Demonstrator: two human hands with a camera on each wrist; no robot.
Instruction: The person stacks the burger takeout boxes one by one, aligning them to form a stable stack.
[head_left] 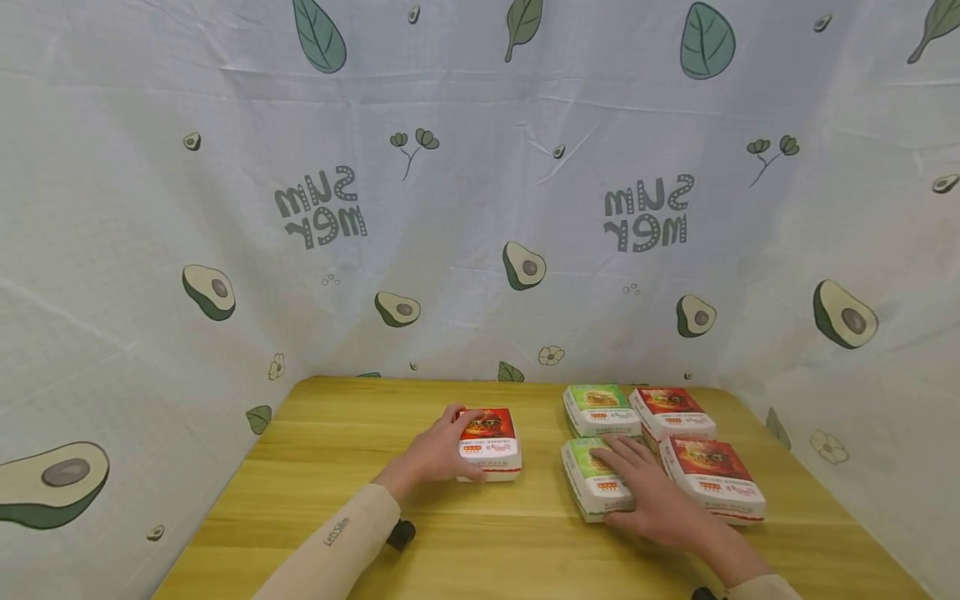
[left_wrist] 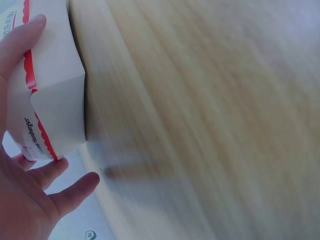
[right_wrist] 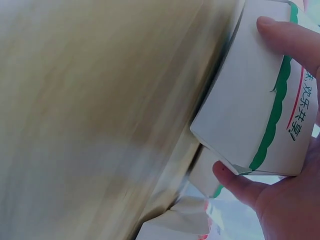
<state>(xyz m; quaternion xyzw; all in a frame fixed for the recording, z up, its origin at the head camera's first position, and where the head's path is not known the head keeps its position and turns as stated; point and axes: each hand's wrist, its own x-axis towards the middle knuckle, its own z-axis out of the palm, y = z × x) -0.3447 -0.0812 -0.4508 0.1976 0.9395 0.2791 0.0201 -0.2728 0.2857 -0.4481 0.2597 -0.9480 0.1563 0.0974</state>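
Observation:
My left hand (head_left: 437, 451) grips a red-topped hamburger box (head_left: 491, 450) near the middle of the table, thumb on its near side and fingers over its far left part. In the left wrist view, the white side of this carton (left_wrist: 55, 95) has a scalloped red band. To the right, my right hand (head_left: 654, 493) holds a green-topped hamburger box (head_left: 588, 475), its fingers lying over the top. The right wrist view shows the thumb pressed against that box's white side (right_wrist: 245, 95), beside a green scalloped band. Part of the green top is hidden under the fingers.
Behind the held green box sits another green hamburger box (head_left: 600, 410). Two red hamburger boxes stand to its right, one at the back (head_left: 672, 414) and one in front (head_left: 712, 479). A printed curtain (head_left: 465, 208) hangs behind the wooden table (head_left: 330, 450).

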